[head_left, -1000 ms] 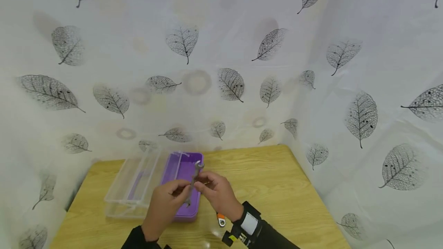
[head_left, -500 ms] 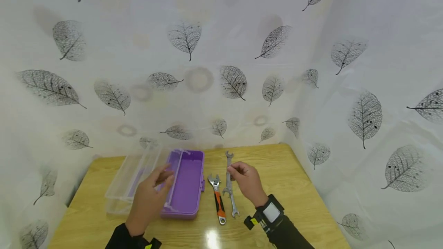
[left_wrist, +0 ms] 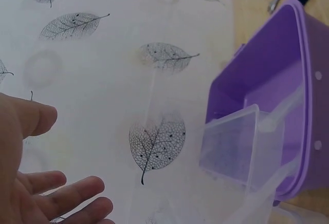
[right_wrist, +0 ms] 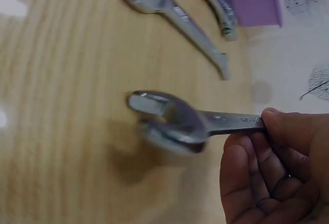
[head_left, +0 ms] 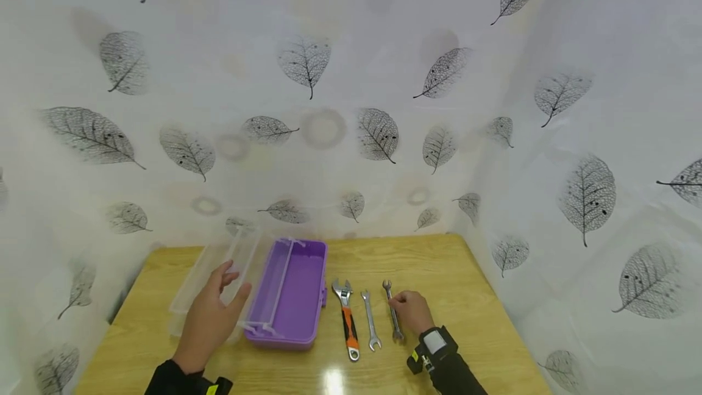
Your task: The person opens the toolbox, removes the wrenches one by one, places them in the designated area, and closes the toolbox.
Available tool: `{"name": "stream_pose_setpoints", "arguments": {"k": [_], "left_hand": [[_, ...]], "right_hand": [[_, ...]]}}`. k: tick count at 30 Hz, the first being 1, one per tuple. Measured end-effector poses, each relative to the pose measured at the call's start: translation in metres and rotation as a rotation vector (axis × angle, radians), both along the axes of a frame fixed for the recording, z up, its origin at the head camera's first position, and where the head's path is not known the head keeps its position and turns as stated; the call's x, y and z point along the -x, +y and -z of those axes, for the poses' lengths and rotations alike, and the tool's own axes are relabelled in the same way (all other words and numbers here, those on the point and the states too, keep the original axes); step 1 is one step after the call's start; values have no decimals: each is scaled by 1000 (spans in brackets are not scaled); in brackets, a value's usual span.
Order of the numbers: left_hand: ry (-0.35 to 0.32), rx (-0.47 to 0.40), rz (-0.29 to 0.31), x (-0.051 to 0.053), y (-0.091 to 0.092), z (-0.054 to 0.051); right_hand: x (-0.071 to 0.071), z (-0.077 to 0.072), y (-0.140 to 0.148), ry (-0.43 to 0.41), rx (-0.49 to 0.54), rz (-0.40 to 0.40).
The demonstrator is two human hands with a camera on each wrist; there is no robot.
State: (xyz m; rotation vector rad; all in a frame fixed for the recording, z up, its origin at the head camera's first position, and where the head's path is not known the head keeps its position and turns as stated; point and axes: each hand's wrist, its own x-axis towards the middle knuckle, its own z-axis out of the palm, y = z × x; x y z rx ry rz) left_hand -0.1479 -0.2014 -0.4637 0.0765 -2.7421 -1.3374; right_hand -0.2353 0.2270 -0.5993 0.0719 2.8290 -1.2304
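Low over the counter (head_left: 455, 279), the right hand (head_left: 414, 311) pinched a wrench (head_left: 394, 320), newly shifted rightward of the second wrench (head_left: 370, 320), so the two now stood apart. Beyond lay the adjustable wrench (head_left: 348, 323) and the box (head_left: 298, 300); the left hand (head_left: 207, 322), fingers spread, had let go.

Screened work corner — leaf-print sheeting (head_left: 362, 84) behind and beside, wood-grain table (head_left: 446, 279), wrenches (head_left: 371, 320) laid out, room type unclear

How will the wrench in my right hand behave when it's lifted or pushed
The wrench in your right hand looks metal, so it should stay stiff. Its shiny surface might feel slippery. Its flared ends probably make it unlikely to roll.
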Motion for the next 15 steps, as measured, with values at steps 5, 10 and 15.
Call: {"name": "stream_pose_setpoints", "arguments": {"k": [5,10,15], "left_hand": [[3,24,0,3,-3,4],[19,66,3,7,-9,8],[35,136,28,13,-14,11]], "right_hand": [[2,19,3,34,-65,52],[3,26,-2,106,-134,46],[5,26,-6,125,-207,-8]]}}
